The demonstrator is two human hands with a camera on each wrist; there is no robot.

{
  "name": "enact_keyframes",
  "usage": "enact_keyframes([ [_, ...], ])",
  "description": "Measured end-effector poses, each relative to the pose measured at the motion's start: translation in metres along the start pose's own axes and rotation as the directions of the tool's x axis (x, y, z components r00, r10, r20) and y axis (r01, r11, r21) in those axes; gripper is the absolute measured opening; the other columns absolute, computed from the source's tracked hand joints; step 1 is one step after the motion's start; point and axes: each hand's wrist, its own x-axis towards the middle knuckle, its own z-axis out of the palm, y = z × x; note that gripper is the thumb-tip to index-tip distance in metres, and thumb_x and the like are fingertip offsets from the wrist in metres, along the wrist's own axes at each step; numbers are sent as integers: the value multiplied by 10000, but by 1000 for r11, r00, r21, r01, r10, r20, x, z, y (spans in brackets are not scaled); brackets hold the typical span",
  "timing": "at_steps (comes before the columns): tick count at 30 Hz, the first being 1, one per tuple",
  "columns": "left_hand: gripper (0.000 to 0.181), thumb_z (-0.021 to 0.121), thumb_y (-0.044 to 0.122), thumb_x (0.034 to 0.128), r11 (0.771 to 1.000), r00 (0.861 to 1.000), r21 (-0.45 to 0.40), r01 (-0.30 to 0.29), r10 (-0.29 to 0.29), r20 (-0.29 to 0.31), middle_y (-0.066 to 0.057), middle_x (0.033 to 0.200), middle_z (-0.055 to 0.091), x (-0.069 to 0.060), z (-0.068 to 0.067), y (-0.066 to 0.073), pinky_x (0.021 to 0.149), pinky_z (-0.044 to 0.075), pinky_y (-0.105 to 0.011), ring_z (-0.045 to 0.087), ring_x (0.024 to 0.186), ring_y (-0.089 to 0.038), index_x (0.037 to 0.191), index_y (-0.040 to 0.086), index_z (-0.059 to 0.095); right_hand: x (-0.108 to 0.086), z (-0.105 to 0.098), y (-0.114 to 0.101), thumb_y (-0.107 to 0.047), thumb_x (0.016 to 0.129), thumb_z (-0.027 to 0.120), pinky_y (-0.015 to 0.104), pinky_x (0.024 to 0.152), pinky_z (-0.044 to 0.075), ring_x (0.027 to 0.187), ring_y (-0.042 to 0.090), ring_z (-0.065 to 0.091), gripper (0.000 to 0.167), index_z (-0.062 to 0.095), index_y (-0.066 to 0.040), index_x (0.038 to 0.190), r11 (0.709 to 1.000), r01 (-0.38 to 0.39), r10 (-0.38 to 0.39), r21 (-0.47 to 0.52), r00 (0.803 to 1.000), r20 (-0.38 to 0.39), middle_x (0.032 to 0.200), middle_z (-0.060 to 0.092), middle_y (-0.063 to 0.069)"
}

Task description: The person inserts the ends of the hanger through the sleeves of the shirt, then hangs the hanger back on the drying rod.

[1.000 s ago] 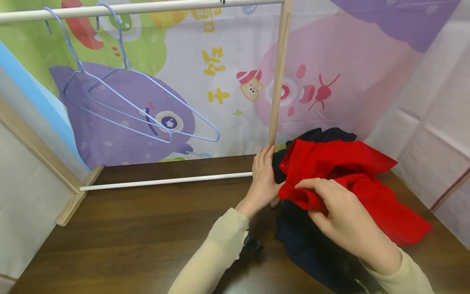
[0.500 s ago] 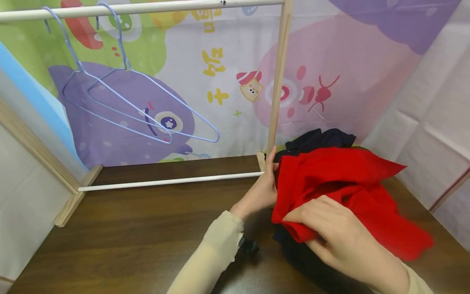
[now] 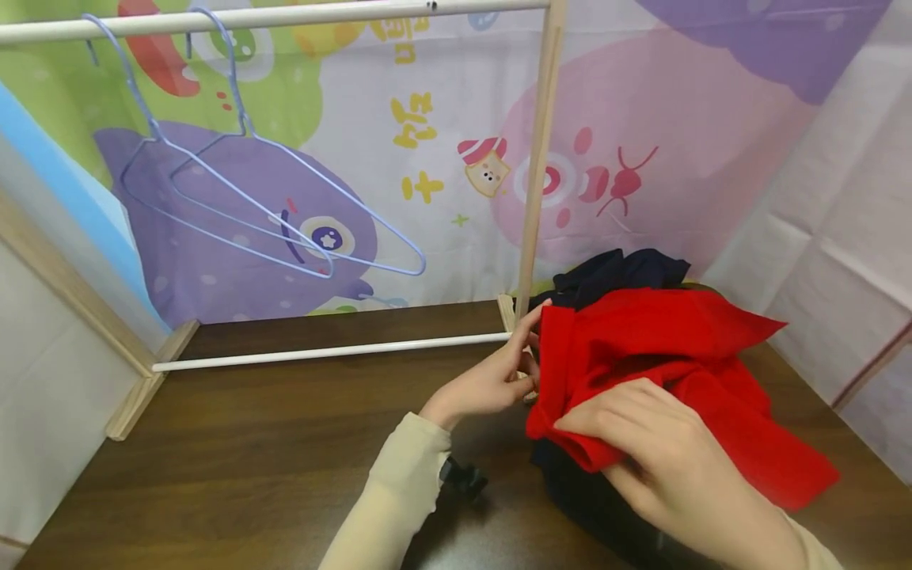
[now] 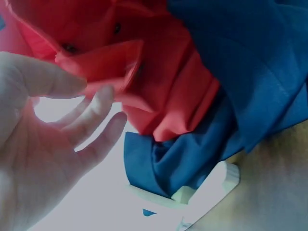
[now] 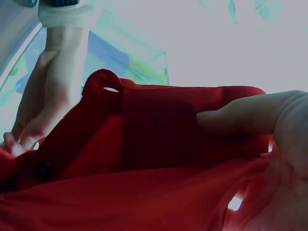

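Observation:
A red buttoned garment (image 3: pixel 684 328) lies bunched on the right side of the table. My right hand (image 3: pixel 670 451) grips its near edge; in the right wrist view the thumb (image 5: pixel 231 115) lies over a red band with a buttonhole. At the garment's left edge my left hand (image 3: pixel 488 384) pinches the cloth, and the left wrist view shows the thumb and fingers (image 4: pixel 98 103) meeting at a red flap. A dark button (image 5: pixel 43 170) shows on the strip between the hands. Dark navy clothes (image 3: pixel 620 273) lie under and behind the red one.
A rack with a wooden post (image 3: pixel 541 158), white top rail (image 3: pixel 321 12) and white lower bar (image 3: pixel 335 351) stands on the brown table (image 3: pixel 249 459). Two blue hangers (image 3: pixel 235 87) hang at its left. A printed cloth (image 3: pixel 442 222) backs everything.
My left hand has left the foot of the post and now pinches the garment's left edge. My right hand has drawn the red cloth nearer and spread its edge.

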Motion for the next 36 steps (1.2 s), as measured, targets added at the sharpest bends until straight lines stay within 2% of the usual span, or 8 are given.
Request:
enact_keyframes([
  [4, 822, 456, -65, 883, 999, 1000, 35, 23, -23, -17, -94, 954, 482, -4, -4, 6, 564, 484, -278, 538, 645, -293, 1445, 323, -2, 0, -1, -3, -307, 938, 370, 171, 891, 332, 865, 63, 544, 326, 654, -158, 1000, 999, -5, 4, 32, 1000, 19, 941, 625, -109],
  [10, 631, 546, 97, 894, 974, 994, 224, 32, -8, -109, 1, 889, 550, -7, -4, 10, 604, 481, -221, 503, 616, -82, 1426, 270, 253, 1, 4, -8, -233, 927, 407, 220, 866, 343, 828, 51, 534, 263, 652, -154, 982, 986, 126, -130, 111, 991, 27, 917, 622, -101],
  [16, 524, 483, 144, 925, 927, 965, 358, 106, -9, -264, 46, 656, 489, -7, 0, 17, 547, 394, -210, 397, 504, -75, 1393, 327, 333, 1, 5, -13, -198, 917, 405, 241, 863, 336, 812, 50, 530, 258, 645, -139, 991, 972, 194, -201, 131, 979, 40, 938, 625, -91],
  [20, 529, 426, 141, 935, 951, 902, 254, 179, -55, -428, 8, 560, 416, -9, -4, 26, 494, 364, -239, 355, 451, -101, 1388, 391, 318, 1, 3, -12, -216, 917, 393, 211, 863, 339, 823, 50, 539, 277, 645, -132, 995, 985, 118, -121, 125, 993, 16, 939, 627, -89],
  [25, 386, 383, 125, 942, 988, 847, -110, 104, -147, -512, -30, 964, 620, -13, -17, 38, 744, 450, -264, 568, 857, -117, 1297, 201, 514, -3, -2, -3, -365, 909, 435, 138, 822, 368, 884, 56, 531, 319, 644, -151, 1018, 988, -121, 126, 91, 991, -47, 955, 629, -76],
  [28, 304, 379, 70, 932, 963, 847, -269, 27, -165, -506, -99, 1199, 571, -16, -23, 44, 865, 429, -307, 526, 1083, -167, 1153, 31, 584, -6, -5, 6, -255, 807, 676, 121, 774, 389, 854, 44, 527, 234, 639, -160, 1017, 964, -258, 263, 60, 960, -93, 922, 628, -54],
  [31, 227, 411, 37, 902, 942, 849, -336, 11, -186, -495, -134, 1150, 577, -20, -27, 49, 871, 417, -318, 518, 1085, -166, 1068, -24, 552, -7, -8, 16, -51, 628, 798, 126, 712, 400, 784, 23, 510, 428, 638, -150, 1012, 938, -345, 345, 31, 928, -137, 886, 621, -53],
  [36, 299, 464, 31, 857, 912, 921, -410, 1, -161, -355, -25, 1086, 605, -29, -33, 56, 902, 407, -357, 582, 982, -162, 1156, 23, 472, -7, -16, 35, -3, 621, 793, 143, 596, 377, 677, -26, 458, 451, 628, -121, 1023, 890, -457, 447, -2, 871, -203, 865, 588, -103],
])
